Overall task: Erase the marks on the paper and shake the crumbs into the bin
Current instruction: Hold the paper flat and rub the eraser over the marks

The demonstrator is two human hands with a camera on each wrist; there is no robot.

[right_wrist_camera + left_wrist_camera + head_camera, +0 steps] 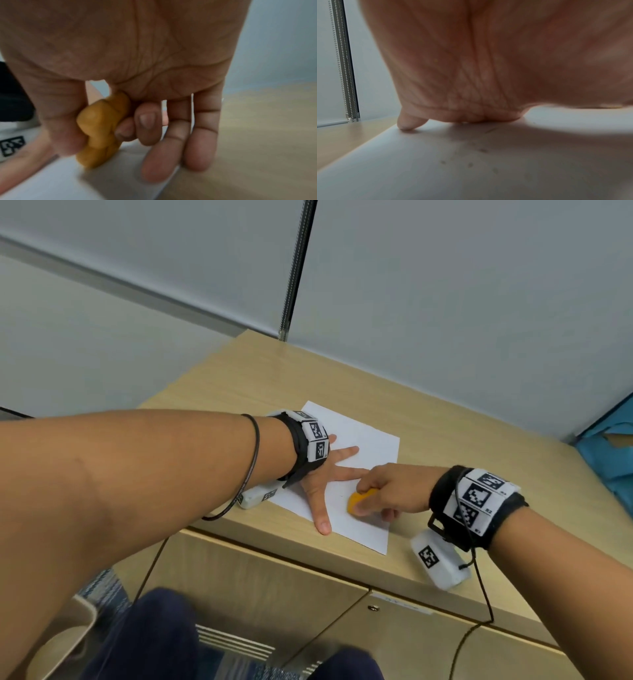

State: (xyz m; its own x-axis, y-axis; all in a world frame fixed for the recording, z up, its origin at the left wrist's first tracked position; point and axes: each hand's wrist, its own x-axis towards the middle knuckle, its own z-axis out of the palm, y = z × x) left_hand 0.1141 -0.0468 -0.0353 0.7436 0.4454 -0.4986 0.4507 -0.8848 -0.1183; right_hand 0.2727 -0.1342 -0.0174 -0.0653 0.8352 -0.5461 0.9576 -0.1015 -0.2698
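Note:
A white sheet of paper lies on the wooden cabinet top. My left hand lies flat on the sheet with its fingers spread, pressing it down. My right hand pinches an orange eraser between thumb and fingers, its lower end on the paper near the thumb of the left hand. The right wrist view shows the orange eraser touching the paper. Under the left palm the paper carries a faint pencil line and small dark crumbs.
The cabinet stands in a corner of grey partition walls. A blue object sits at the right edge. Below the top are cabinet doors with a lock. A beige object stands on the floor at lower left.

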